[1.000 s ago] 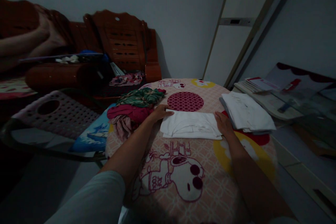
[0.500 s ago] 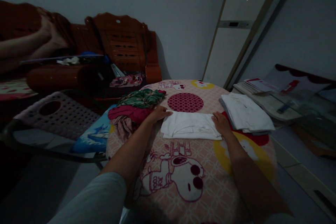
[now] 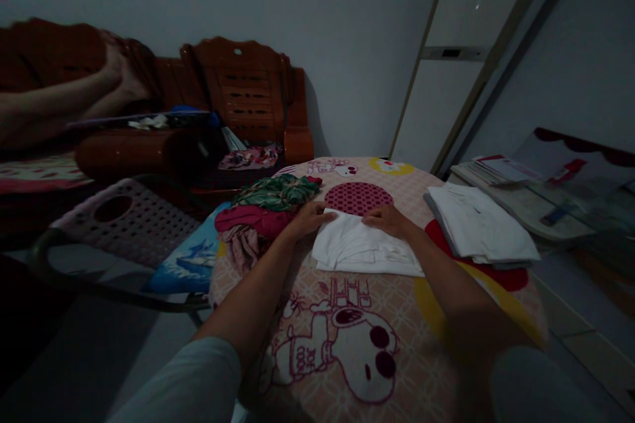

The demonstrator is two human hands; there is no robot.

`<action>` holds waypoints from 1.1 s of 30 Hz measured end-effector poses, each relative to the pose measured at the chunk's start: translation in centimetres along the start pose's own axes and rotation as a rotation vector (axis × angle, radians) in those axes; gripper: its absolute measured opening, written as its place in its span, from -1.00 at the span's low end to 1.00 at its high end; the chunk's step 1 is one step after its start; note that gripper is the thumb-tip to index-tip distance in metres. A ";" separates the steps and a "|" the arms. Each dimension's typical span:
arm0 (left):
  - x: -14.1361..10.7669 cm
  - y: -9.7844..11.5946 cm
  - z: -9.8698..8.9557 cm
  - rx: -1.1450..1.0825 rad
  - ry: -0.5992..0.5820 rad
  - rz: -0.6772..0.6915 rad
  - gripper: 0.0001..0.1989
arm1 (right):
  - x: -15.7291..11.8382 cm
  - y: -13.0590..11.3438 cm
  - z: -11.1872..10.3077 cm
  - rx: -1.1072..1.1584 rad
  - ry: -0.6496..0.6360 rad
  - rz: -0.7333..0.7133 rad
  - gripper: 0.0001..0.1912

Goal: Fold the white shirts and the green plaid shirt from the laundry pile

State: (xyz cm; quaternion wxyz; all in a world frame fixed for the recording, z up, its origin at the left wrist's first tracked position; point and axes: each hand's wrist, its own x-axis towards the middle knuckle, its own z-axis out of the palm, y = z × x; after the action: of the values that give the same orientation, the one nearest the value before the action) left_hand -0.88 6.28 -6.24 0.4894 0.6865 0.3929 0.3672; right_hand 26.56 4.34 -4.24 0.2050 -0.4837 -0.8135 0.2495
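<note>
A folded white shirt (image 3: 364,250) lies flat on the patterned tablecloth (image 3: 362,317). At its far left corner, my left hand (image 3: 312,218) pinches the cloth between thumb and fingers. My right hand (image 3: 389,219) rests at the middle of the far edge, fingers bent and closed on the fabric there. The right forearm covers part of the shirt's right end. To the left, a pile of clothes holds a green patterned cloth (image 3: 280,192) and a crimson one (image 3: 253,221), close to my left hand. A stack of folded white clothes (image 3: 481,221) sits to the right.
A folding chair (image 3: 129,221) with a blue pillow (image 3: 191,254) stands left of the round table. Behind are a wooden bench (image 3: 243,89) and another person's bare legs (image 3: 64,96). On the right, a side table (image 3: 516,198) carries papers.
My right hand has moved left from the shirt's right corner to the middle of its far edge. My left hand stays at the left corner. The view has shifted slightly.
</note>
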 end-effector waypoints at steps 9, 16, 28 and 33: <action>-0.4 0.7 0.1 -0.096 -0.010 -0.014 -0.55 | 0.7 -1.5 -2.5 0.092 -0.285 0.028 -0.69; 0.0 0.4 0.5 -0.128 0.032 -0.004 -0.51 | -3.4 -5.9 -6.4 -0.173 0.050 -0.003 -0.65; 0.1 -0.7 1.6 -0.159 -0.067 -0.171 -0.43 | -9.7 -2.7 -16.7 -0.731 0.500 0.657 -0.77; 0.1 -0.7 1.6 -0.155 -0.074 -0.166 -0.43 | -9.7 1.7 -20.1 -0.551 0.590 0.585 -0.75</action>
State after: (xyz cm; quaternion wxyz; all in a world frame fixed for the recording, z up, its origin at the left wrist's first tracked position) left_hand 0.44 5.92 -7.31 0.5838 0.6249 0.4005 0.3290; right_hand 43.63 0.54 9.76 0.2124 -0.7778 -0.5868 -0.0753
